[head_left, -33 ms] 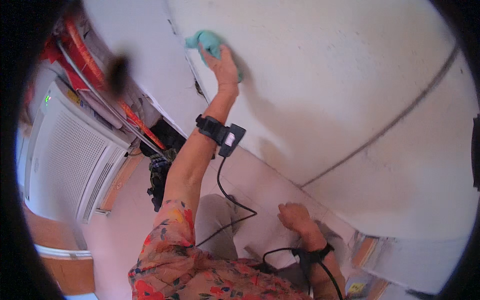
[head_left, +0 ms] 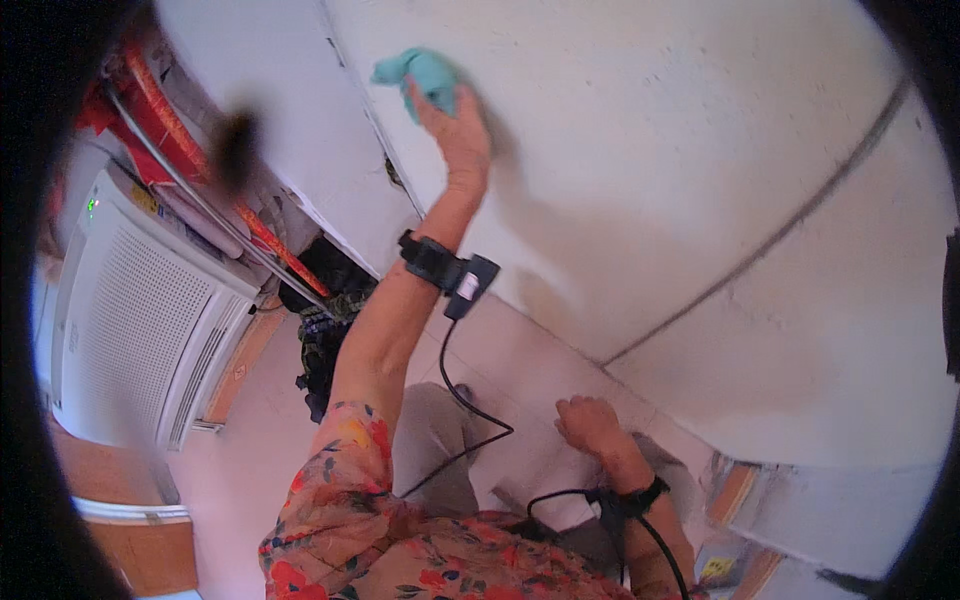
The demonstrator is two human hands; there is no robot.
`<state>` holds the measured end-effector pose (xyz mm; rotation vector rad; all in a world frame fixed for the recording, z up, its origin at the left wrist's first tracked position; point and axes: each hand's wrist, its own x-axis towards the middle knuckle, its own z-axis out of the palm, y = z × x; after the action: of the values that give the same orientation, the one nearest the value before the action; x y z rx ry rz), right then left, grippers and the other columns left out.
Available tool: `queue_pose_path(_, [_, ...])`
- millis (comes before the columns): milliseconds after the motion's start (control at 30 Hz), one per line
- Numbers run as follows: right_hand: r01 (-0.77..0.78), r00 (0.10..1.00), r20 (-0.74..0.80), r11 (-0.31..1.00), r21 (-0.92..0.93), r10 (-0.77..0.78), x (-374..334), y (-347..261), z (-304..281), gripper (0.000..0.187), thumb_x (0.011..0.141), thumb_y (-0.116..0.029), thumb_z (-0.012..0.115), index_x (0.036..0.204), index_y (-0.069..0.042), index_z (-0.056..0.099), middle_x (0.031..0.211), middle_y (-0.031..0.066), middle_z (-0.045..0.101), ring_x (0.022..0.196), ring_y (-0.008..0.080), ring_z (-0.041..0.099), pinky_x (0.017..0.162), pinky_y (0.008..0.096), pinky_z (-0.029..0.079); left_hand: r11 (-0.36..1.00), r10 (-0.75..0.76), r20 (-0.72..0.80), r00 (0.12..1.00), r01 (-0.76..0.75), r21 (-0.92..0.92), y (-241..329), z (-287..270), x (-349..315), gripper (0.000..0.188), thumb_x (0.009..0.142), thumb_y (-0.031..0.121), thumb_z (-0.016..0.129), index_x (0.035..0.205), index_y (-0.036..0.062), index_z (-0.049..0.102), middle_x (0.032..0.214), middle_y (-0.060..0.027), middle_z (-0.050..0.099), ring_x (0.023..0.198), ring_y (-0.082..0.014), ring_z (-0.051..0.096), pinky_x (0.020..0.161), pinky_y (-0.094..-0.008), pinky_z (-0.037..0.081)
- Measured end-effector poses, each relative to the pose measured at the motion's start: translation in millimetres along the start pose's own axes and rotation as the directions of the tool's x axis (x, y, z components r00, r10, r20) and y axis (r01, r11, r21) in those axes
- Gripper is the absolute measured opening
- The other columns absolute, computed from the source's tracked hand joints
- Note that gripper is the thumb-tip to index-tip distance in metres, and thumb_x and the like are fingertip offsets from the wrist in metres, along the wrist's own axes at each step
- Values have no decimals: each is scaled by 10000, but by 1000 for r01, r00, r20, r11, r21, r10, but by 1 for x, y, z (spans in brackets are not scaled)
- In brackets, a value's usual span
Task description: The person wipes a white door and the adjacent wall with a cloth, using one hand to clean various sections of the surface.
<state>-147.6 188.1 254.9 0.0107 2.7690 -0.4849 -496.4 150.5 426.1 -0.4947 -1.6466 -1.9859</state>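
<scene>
A crumpled teal cloth (head_left: 425, 78) is bunched in my left hand (head_left: 458, 125), whose fingers close round it. My left arm stretches up and forward, so the cloth lies against a white wall (head_left: 640, 160), close to its left edge. Part of the cloth is hidden behind the hand. Low in front of my body, my right hand (head_left: 590, 425) hangs apart from the wall with its fingers curled in a loose fist. Nothing shows in it. Each wrist wears a black strap; a cable (head_left: 447, 370) runs from the left strap's black box.
A white air conditioner (head_left: 150, 310) stands at the left, beside a metal pole (head_left: 185, 185) and red fabric. Dark fabric (head_left: 320, 345) lies near my left elbow. A dark curved line (head_left: 760, 250) crosses the wall. Pinkish floor tiles (head_left: 240, 450) spread below.
My left hand and the cloth have shifted slightly to the right along the wall. My right hand keeps almost the same place.
</scene>
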Motion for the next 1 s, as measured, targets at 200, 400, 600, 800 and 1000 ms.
queue_pose_path(200, [-38,999,-18,999,1,38,6,-2,9,181,790,-219,548,845,-60,615,861,147,623,826,318,612,723,443,476,633,638,479,603,-765,121,43,46,-161,769,651,269,685,1345,179,366,1437,-193,209,1319,-407,188,1013,-642,131])
queue_pose_path(400, [-62,995,-73,998,-10,61,1,10,14,151,769,-174,536,823,-63,624,853,150,625,806,306,617,715,442,476,580,656,541,527,-810,86,89,72,-174,711,611,258,699,1275,194,451,1422,-188,241,1295,-419,217,987,-674,139])
queue_pose_path(600, [-29,999,-28,999,36,30,-3,7,13,199,795,-226,543,866,-49,601,875,162,618,850,329,601,729,447,471,504,786,410,463,-864,10,142,91,-123,634,590,174,680,1196,147,494,1340,-174,349,1230,-395,306,955,-661,178])
queue_pose_path(800, [-35,999,1,999,19,35,-19,7,28,174,773,-187,543,845,-46,616,867,155,623,830,311,610,720,430,474,588,525,752,399,-808,18,17,30,-254,517,619,149,662,1119,124,530,1226,-178,431,1138,-447,384,898,-652,254])
queue_pose_path(1000, [-57,995,-80,998,17,58,-28,14,28,143,751,-142,541,816,-47,625,846,154,627,791,305,617,699,424,479,726,-47,908,417,-610,317,-58,-54,-346,495,700,150,637,1174,94,506,1223,-176,458,1137,-347,424,923,-539,327])
